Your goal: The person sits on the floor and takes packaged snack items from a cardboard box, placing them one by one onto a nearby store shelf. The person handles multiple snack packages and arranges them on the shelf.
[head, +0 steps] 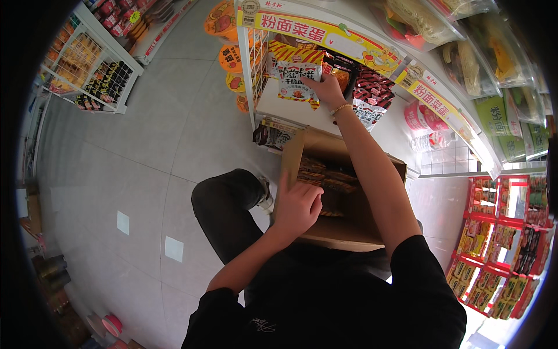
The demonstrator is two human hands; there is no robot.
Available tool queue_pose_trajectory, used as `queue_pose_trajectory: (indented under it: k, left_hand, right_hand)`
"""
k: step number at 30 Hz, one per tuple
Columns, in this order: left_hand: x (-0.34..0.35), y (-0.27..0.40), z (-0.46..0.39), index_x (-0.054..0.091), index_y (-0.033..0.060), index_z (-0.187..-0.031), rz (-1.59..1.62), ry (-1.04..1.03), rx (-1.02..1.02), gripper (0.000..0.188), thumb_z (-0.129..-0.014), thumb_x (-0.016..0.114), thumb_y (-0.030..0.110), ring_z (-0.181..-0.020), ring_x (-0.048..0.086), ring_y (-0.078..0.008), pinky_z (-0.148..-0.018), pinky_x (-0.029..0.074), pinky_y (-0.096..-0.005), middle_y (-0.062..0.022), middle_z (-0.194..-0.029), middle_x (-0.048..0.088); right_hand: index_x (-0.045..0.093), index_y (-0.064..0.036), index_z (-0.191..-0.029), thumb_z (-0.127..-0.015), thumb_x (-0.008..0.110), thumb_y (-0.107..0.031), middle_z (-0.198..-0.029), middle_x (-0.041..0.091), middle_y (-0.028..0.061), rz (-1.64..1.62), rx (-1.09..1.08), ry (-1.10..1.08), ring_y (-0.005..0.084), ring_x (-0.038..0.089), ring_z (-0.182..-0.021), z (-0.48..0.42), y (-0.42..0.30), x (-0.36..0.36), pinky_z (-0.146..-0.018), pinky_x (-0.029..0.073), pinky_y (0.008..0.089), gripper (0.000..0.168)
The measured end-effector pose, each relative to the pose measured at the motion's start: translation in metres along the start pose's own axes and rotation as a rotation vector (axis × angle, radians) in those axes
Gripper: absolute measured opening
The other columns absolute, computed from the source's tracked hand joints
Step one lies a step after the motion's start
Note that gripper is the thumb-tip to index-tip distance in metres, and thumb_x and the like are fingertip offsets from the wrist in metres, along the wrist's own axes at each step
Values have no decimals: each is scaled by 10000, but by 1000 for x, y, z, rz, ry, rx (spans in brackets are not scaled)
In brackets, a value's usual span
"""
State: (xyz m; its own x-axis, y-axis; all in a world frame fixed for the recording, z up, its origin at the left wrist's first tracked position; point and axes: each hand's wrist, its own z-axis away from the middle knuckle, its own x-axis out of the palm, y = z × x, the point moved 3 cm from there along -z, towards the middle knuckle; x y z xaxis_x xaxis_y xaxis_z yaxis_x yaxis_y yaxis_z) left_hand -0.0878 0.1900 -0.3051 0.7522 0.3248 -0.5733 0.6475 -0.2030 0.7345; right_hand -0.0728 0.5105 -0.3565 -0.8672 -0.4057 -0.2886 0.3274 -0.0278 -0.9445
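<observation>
My right hand reaches onto a white store shelf and grips the right side of a silver, yellow and red striped snack noodle bag. Black bags with a noodle picture stand behind that hand, and dark red and silver bags stand to their right. My left hand is at the left wall of an open cardboard box, its index finger stretched along the flap and the other fingers curled. More striped bags lie inside the box, partly hidden by my right forearm.
Orange cup noodle tubs are stacked left of the shelf's wire side panel. Pink tubs and a clear plastic bottle pack occupy the shelf's right end. A printed shelf edge strip overhangs the bags. My bent knee is left of the box.
</observation>
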Motion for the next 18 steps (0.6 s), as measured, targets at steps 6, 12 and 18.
queue_pose_trajectory:
  k: [6, 12, 18]
  left_hand:
    - [0, -7, 1, 647, 93, -910, 12, -45, -34, 101, -828, 682, 45, -832, 662, -267, -1120, 347, -613, -50, -813, 670]
    - [4, -8, -2, 662, 109, -923, -24, -85, -16, 127, -817, 683, 43, -861, 675, -251, -1147, 331, -575, -34, -843, 688]
    - [1, -8, 5, 654, 114, -923, -78, -100, -21, 122, -818, 690, 62, -865, 674, -248, -1151, 326, -577, -33, -840, 685]
  right_hand:
    - [725, 28, -1133, -832, 841, -214, -970, 755, 75, 10, 261, -74, 150, 727, -827, -28, 35, 43, -699, 647, 314, 403]
    - [679, 7, -1247, -837, 799, -151, -1093, 760, 123, -85, 102, 112, 180, 753, -871, -58, 77, 29, -702, 628, 332, 456]
    - [655, -2, -1283, -805, 774, -204, -1069, 758, 143, 475, 113, 256, 250, 745, -956, -24, 25, 35, -810, 601, 393, 532]
